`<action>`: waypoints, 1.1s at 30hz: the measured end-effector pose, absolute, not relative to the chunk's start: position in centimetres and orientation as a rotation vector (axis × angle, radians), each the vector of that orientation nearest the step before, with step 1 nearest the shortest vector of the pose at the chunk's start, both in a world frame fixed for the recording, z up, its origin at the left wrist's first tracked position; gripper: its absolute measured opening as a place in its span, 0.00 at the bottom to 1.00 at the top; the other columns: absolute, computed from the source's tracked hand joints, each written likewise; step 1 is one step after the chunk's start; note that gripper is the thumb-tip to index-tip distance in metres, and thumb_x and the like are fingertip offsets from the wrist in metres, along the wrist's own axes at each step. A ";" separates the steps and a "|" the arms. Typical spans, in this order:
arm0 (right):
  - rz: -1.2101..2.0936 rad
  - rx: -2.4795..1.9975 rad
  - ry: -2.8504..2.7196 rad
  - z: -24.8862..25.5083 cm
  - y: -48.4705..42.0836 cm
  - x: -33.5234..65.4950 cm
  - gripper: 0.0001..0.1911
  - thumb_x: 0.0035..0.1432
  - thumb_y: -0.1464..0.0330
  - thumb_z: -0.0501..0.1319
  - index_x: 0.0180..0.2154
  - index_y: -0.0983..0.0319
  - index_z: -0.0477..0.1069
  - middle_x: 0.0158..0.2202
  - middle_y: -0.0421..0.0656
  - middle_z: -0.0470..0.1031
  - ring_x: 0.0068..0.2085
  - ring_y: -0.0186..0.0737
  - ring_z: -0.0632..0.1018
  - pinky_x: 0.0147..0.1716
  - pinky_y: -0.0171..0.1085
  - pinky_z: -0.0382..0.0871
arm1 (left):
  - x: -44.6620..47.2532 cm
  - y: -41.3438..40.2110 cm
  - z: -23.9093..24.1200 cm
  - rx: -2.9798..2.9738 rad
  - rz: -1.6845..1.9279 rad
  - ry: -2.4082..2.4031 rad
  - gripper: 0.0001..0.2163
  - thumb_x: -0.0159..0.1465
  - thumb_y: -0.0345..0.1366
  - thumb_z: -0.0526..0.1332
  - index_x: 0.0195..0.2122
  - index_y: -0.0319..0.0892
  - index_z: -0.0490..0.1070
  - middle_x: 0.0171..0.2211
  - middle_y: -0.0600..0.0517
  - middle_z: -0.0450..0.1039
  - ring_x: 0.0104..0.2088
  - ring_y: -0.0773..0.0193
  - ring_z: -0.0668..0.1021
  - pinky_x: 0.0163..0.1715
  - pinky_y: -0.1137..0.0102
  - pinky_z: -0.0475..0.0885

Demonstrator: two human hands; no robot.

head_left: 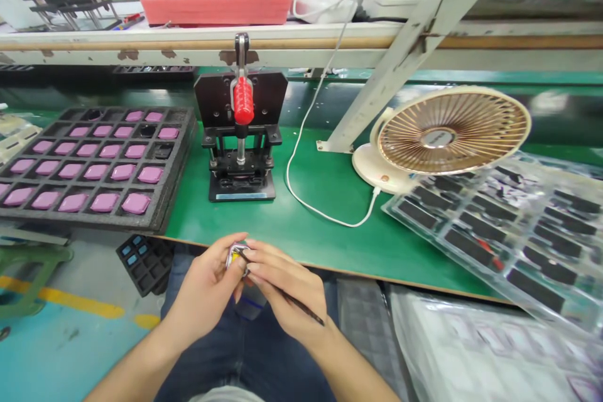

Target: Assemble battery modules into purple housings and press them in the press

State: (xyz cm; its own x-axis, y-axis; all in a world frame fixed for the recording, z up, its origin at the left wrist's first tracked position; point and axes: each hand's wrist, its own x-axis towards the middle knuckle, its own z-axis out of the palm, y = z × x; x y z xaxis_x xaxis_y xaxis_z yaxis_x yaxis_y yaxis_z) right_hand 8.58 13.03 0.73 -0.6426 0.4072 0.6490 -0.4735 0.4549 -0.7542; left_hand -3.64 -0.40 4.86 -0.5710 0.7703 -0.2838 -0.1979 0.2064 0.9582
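Note:
Just off the table's front edge, above my lap, my left hand [207,286] is closed round a small case [230,257] with a shiny metallic rim and a yellow patch inside. It looks like a watch-sized housing; fingers cover much of it. My right hand [294,286] grips slim black tweezers [301,306], their back end sticking out past the palm toward the lower right. The tips are at the case's opening, partly hidden by my fingers. Beyond my hands stands a black toggle-clamp press [241,166] with a red handle [244,100].
Left lies a foam tray [157,217] with several purple-covered pieces [104,202]. A fan [452,132] with a white cable [301,198] stands right, beside clear plastic trays [499,232] of black parts. A slanted metal post [377,88] rises behind. A small black tray [146,270] sits below left.

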 end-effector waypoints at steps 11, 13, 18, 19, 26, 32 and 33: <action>1.284 0.073 -1.877 0.0 13.4 8.7 0.27 0.64 0.85 0.67 0.59 0.56 0.80 0.58 0.46 0.83 0.61 0.52 0.82 0.62 0.53 0.82 | -3.8 -0.6 4.5 0.594 1.424 1.686 0.28 0.73 0.51 0.63 0.68 0.39 0.68 0.29 0.55 0.74 0.27 0.66 0.75 0.33 0.68 0.72; 1.276 0.089 -1.886 0.0 13.4 8.7 0.28 0.64 0.85 0.67 0.60 0.56 0.79 0.59 0.46 0.83 0.61 0.53 0.82 0.62 0.54 0.81 | -3.9 -0.7 4.3 0.611 1.409 1.707 0.27 0.74 0.50 0.63 0.69 0.40 0.68 0.29 0.55 0.74 0.28 0.65 0.75 0.33 0.68 0.72; 1.175 0.152 -1.928 -0.9 13.2 9.0 0.31 0.66 0.85 0.65 0.65 0.56 0.76 0.60 0.48 0.81 0.65 0.55 0.79 0.61 0.57 0.81 | -3.8 -0.5 3.8 0.503 1.531 1.548 0.34 0.71 0.50 0.68 0.72 0.41 0.63 0.33 0.53 0.77 0.27 0.65 0.77 0.32 0.68 0.76; 1.151 0.161 -1.935 -1.2 13.2 9.0 0.31 0.66 0.85 0.64 0.65 0.56 0.75 0.61 0.49 0.81 0.66 0.56 0.79 0.61 0.58 0.81 | -3.8 -0.4 3.8 0.462 1.561 1.486 0.35 0.70 0.50 0.69 0.72 0.41 0.62 0.34 0.52 0.78 0.27 0.64 0.78 0.30 0.67 0.77; 1.195 0.018 -1.810 -2.3 12.5 8.6 0.27 0.66 0.83 0.66 0.60 0.54 0.79 0.59 0.47 0.83 0.61 0.55 0.82 0.61 0.59 0.82 | -4.2 -0.1 3.5 0.262 1.676 1.142 0.19 0.70 0.42 0.70 0.58 0.37 0.79 0.43 0.42 0.82 0.33 0.61 0.82 0.35 0.67 0.79; 1.197 -0.297 -1.582 -0.8 13.1 9.2 0.20 0.67 0.80 0.66 0.52 0.51 0.84 0.52 0.42 0.86 0.52 0.50 0.88 0.55 0.53 0.85 | -4.8 0.1 3.5 0.056 1.745 1.026 0.16 0.68 0.33 0.72 0.56 0.35 0.80 0.49 0.34 0.84 0.37 0.55 0.85 0.33 0.68 0.78; 1.134 -0.392 -1.561 -0.1 14.2 9.1 0.18 0.68 0.78 0.67 0.51 0.51 0.85 0.51 0.42 0.87 0.51 0.49 0.88 0.55 0.52 0.86 | -4.9 0.1 3.5 0.039 1.747 1.042 0.17 0.67 0.33 0.72 0.57 0.35 0.80 0.51 0.32 0.83 0.37 0.55 0.85 0.32 0.68 0.77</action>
State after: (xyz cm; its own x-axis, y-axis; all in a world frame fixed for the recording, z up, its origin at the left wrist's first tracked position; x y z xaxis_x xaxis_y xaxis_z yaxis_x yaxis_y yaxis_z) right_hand 9.14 14.17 -0.11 -0.3324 0.7500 0.5719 -0.3120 0.4847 -0.8171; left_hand -4.86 0.09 3.49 -0.4464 0.7823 -0.4345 -0.7541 -0.0675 0.6532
